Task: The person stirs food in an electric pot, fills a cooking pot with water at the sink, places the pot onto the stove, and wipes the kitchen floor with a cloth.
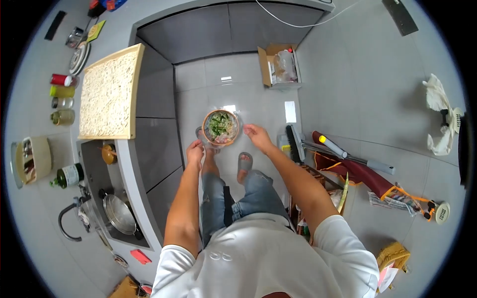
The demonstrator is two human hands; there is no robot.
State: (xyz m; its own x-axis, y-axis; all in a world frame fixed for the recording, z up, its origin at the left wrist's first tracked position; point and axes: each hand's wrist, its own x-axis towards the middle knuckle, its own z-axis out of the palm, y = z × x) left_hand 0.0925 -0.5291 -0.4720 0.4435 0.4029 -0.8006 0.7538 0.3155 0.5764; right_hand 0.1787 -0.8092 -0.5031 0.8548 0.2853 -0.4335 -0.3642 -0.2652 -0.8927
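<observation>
A round bowl (204,137) with an orange-brown rim is in front of my legs. It holds chopped green pieces and a pale, pinkish mixture. I cannot tell whether it stands on the floor or is held above it. My left hand (195,151) is closed at the bowl's lower left, fingertips drawn together. On the other side, my right hand (256,136) is closed in a pinch, a small gap from the rim. Anything see-through between the fingers is too hard to make out.
On the left counter lies a wooden tray (133,119) covered with pale pieces, beside a sink holding a steel pot (119,213). An open cardboard box (265,64) sits on the floor ahead. A brush (294,144) and a folded maroon umbrella (375,181) are at the right.
</observation>
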